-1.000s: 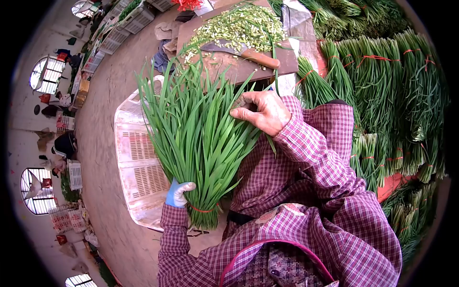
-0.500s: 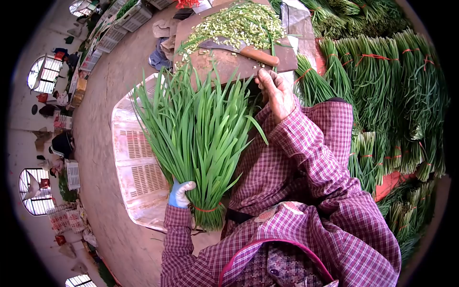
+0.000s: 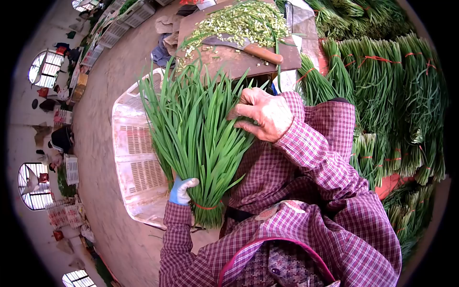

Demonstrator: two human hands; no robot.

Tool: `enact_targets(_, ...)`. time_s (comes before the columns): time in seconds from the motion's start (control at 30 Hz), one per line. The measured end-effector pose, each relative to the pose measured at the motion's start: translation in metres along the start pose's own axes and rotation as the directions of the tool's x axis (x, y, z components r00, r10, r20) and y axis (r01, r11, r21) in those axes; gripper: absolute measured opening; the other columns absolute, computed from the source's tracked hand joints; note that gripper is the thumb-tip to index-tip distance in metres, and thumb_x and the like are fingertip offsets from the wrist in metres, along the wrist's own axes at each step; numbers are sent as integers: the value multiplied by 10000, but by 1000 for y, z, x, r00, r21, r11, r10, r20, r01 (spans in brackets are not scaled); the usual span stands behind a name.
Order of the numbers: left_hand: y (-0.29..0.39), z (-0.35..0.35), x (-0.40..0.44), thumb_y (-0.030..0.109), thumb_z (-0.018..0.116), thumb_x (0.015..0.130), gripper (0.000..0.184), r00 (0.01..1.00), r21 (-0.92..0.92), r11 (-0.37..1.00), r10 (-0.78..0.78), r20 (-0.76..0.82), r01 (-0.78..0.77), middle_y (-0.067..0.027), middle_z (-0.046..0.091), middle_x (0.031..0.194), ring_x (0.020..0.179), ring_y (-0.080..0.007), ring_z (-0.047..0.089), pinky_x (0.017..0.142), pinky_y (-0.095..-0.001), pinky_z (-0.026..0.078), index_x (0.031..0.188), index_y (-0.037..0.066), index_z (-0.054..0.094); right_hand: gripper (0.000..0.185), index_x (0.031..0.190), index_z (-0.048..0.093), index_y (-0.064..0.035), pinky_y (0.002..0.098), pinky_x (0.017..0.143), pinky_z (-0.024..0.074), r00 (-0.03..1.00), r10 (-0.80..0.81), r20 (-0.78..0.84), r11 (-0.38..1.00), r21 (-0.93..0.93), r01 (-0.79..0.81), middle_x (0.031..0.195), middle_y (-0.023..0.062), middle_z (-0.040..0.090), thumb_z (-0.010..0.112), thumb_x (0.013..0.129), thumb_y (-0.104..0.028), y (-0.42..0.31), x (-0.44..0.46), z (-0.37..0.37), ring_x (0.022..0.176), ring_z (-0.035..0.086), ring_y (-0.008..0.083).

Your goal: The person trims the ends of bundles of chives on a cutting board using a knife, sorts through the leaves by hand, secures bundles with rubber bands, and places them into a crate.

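- In front of my lap, upright with its leaf tips fanning away from me, is a bunch of garlic chives, tied near its base by a red band.
- Of my two hands, the left hand, in a blue and whitish glove, grips the bunch low on its left side, just above the band; my thumb lies across the front, and my other fingers are mostly hidden.
- My right hand is bare, its fingers bent at the upper right edge of the leaves; I cannot tell whether thumb and fingertips are pinching a leaf there.
- Both arms wear purple plaid sleeves.
- To the left of the bunch and partly behind it sits a white plastic crate with slotted walls, resting on the dusty floor.
- Beyond the leaf tips stands a brown bench; on it lie a heap of chopped stems and a knife, its wooden handle pointing right and its blade partly under the pieces.
- On my right, many more tied bundles are packed close, with a red sheet showing beneath some of them.
- Far off on the left, a person in dark clothing is near some crates.
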State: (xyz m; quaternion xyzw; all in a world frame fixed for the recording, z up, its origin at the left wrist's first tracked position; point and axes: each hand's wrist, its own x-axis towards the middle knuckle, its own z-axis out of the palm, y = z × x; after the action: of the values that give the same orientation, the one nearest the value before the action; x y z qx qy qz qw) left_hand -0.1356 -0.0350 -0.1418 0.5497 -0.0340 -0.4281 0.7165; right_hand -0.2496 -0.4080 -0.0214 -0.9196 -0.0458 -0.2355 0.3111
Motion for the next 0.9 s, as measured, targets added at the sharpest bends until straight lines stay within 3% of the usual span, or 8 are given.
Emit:
enact_targets(0.1, 6, 3, -5, 7, 714, 699, 660, 998, 82, 996, -22, -59, 27, -149, 636, 1173, 985, -259, 663, 854, -388, 570, 1318, -31, 488, 146, 881, 632, -165, 370, 619, 472, 996, -52, -67, 998, -33, 49, 809, 36, 479, 710, 775, -229, 3, 0, 10, 820, 564, 227)
enact_targets(0.3, 33, 50, -12, -16, 688, 656, 730, 991, 210, 977, -10, -134, 38, -87, 642, 1101, 913, -171, 640, 786, -287, 550, 1346, -1, 452, 122, 891, 667, -93, 362, 705, 479, 982, 190, -21, 948, 266, -178, 836, 62, 586, 679, 839, -204, 2, -3, 12, 816, 604, 263)
enact_targets(0.4, 38, 66, -15, 0, 707, 712, 683, 989, 249, 968, 0, -146, 37, -125, 640, 1147, 881, -183, 674, 767, -284, 577, 1344, -18, 447, 174, 913, 658, 1, 291, 756, 463, 860, 503, -81, 670, 666, -329, 836, 54, 627, 673, 880, -169, 20, -1, 9, 795, 575, 129)
enact_targets(0.57, 36, 66, -16, -16, 726, 762, 546, 993, 164, 986, 28, -110, -10, -146, 671, 1066, 871, -195, 700, 756, -295, 603, 1260, -56, 507, 300, 834, 691, -14, 285, 574, 395, 854, 493, -166, 753, 572, -324, 684, 32, 549, 678, 902, -306, 45, -8, -3, 611, 472, 95)
enact_targets(0.63, 45, 75, -18, -4, 729, 766, 566, 994, 153, 988, 21, -105, -4, -150, 671, 1056, 867, -193, 700, 754, -291, 604, 1275, -58, 487, 250, 917, 691, -13, 262, 573, 401, 849, 497, -181, 827, 394, -401, 667, 10, 548, 703, 877, -260, 42, -5, -13, 601, 477, 93)
enact_targets(0.77, 71, 56, -35, 48, 636, 798, 366, 951, 241, 968, 142, -273, -76, -109, 688, 1016, 895, -171, 668, 825, -281, 555, 1157, -11, 598, 482, 1298, 539, -58, 242, 765, 467, 846, 502, -181, 761, 558, -332, 972, 5, 578, 709, 853, -136, 39, -7, -5, 855, 546, 88)
enact_targets(0.83, 77, 3, -48, 61, 594, 849, 285, 841, 629, 647, 540, 21, -432, -126, 676, 1073, 999, -193, 644, 908, -331, 526, 1125, -1, 625, 479, 1308, 536, -52, 241, 784, 462, 864, 464, -196, 746, 612, -262, 969, 2, 576, 701, 871, -155, 50, -8, 2, 882, 548, 95)
enact_targets(0.9, 117, -17, -55, 103, 569, 883, 249, 826, 448, 817, 505, -250, -364, -139, 653, 1141, 1086, -212, 608, 969, -371, 488, 1101, 13, 646, 458, 1305, 529, -19, 240, 850, 454, 859, 498, -118, 713, 620, -328, 1018, 12, 584, 685, 900, -167, 61, -11, 4, 921, 554, 100)
